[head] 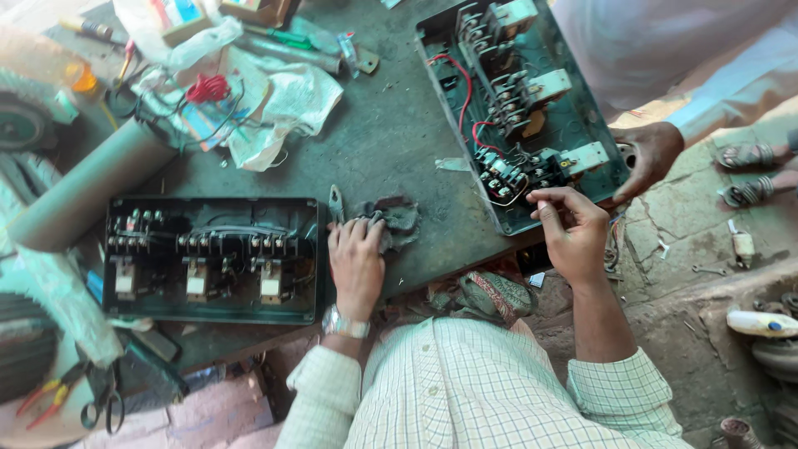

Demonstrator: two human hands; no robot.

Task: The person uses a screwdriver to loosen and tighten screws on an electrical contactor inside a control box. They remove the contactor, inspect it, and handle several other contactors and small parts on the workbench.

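Colourful cardboard box (184,18), bench's far edge (391,108)

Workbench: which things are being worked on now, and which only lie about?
In use: right hand at green switch box; left hand on rag.

Lying about: black switch box, grey tube, pliers, scissors, red wire coil.

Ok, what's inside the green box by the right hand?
Inside the green box: three contactor blocks with pale covers, red wires, black wiring. The right hand covers its near corner.
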